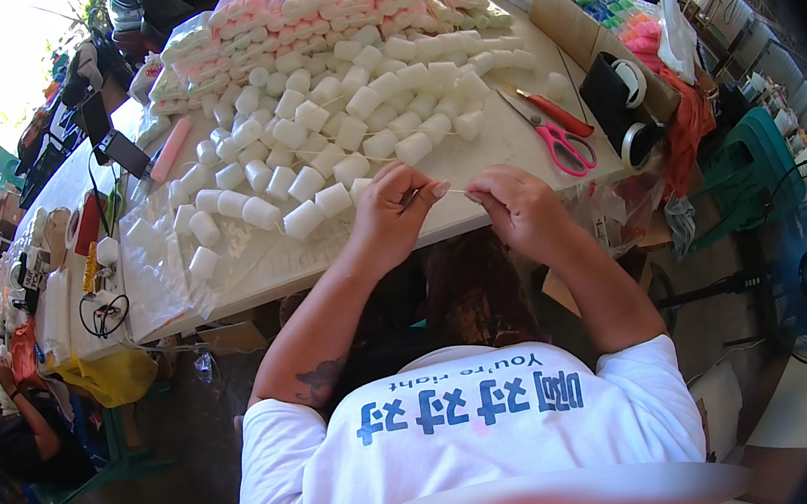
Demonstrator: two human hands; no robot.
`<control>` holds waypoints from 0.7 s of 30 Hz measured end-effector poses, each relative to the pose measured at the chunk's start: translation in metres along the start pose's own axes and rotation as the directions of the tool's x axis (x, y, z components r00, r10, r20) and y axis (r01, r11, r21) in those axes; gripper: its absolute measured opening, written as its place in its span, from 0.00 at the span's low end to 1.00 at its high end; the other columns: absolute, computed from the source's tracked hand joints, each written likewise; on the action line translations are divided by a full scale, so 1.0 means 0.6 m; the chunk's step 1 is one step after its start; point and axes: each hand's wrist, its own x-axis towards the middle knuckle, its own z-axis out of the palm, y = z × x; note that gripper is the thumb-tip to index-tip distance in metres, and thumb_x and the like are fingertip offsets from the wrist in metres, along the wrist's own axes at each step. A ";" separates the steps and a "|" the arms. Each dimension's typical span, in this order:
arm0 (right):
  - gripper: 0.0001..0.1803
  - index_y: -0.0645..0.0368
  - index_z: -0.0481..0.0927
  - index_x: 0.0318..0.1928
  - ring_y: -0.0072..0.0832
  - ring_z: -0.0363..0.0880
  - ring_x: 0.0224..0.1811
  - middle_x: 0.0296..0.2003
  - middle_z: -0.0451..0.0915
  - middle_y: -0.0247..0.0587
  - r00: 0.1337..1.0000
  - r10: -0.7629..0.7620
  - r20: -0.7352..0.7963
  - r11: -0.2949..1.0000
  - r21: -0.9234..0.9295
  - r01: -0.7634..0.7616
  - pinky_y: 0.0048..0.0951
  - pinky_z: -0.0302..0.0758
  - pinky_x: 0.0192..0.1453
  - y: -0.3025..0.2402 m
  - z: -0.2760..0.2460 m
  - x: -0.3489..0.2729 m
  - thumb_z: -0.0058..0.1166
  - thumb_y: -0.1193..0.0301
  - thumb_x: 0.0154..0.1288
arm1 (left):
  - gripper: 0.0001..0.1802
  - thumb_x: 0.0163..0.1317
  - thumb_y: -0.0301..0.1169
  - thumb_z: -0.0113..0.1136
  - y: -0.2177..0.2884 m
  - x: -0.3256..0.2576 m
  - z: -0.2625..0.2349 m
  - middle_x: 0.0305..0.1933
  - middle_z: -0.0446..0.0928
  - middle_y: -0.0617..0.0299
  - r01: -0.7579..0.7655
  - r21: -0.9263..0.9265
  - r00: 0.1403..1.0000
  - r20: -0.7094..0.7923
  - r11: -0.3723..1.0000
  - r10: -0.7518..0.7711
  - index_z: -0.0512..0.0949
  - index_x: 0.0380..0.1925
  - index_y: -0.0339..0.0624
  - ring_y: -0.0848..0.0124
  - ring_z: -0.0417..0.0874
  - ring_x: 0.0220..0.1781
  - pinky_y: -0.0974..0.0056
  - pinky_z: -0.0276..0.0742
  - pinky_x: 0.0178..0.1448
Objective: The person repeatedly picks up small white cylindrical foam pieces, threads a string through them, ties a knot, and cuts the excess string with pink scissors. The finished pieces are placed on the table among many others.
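Both your left hand (389, 215) and right hand (525, 212) pinched the pale cord (457, 191) over the table (502, 147), beside white cylinders (304, 220); apparently knotting or threading, you likely needed steady tension next.

The white cylinders (261, 215) looked smooth and matt, plastic or foam; which of the two could not be told. The thin cord (458, 191) seemed to be of pale fibre or plastic. The scissors (547, 130) had grey metal blades and glossy pink plastic handles. The tabletop (502, 149) was smooth, with a dull sheen. Glossy, crinkled clear film wrapped the stacked packs (308, 4). The box (570, 28) was matt brown cardboard, the shirt (528, 448) soft matt cloth, and the green stool (758, 170) smooth plastic.
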 end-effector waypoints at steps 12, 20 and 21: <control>0.14 0.63 0.76 0.51 0.25 0.78 0.42 0.40 0.79 0.37 0.881 0.469 -0.055 0.559 0.791 -0.248 0.26 0.74 0.50 0.031 -0.044 -0.024 0.54 0.73 0.67 | 0.27 0.50 0.28 0.68 -0.039 0.034 -0.014 0.71 0.57 0.56 -0.348 0.766 0.934 0.333 0.540 0.129 0.73 0.53 0.47 0.52 0.52 0.74 0.46 0.51 0.73; 0.21 0.50 0.77 0.55 0.37 0.67 0.60 0.51 0.74 0.41 0.951 0.308 -0.033 0.863 0.431 -0.264 0.36 0.71 0.59 0.027 0.116 0.009 0.58 0.74 0.59 | 0.23 0.51 0.28 0.70 0.027 0.050 -0.041 0.58 0.71 0.60 -0.132 -0.096 0.991 -0.019 0.987 0.131 0.74 0.49 0.48 0.63 0.69 0.64 0.59 0.65 0.65; 0.20 0.50 0.78 0.54 0.38 0.68 0.60 0.51 0.74 0.41 0.949 0.313 -0.044 0.843 0.474 -0.256 0.37 0.70 0.59 0.022 0.134 0.025 0.58 0.74 0.58 | 0.24 0.53 0.26 0.68 0.034 0.046 -0.042 0.58 0.71 0.59 -0.112 -0.125 0.994 -0.015 0.986 0.111 0.73 0.51 0.47 0.64 0.70 0.64 0.59 0.65 0.66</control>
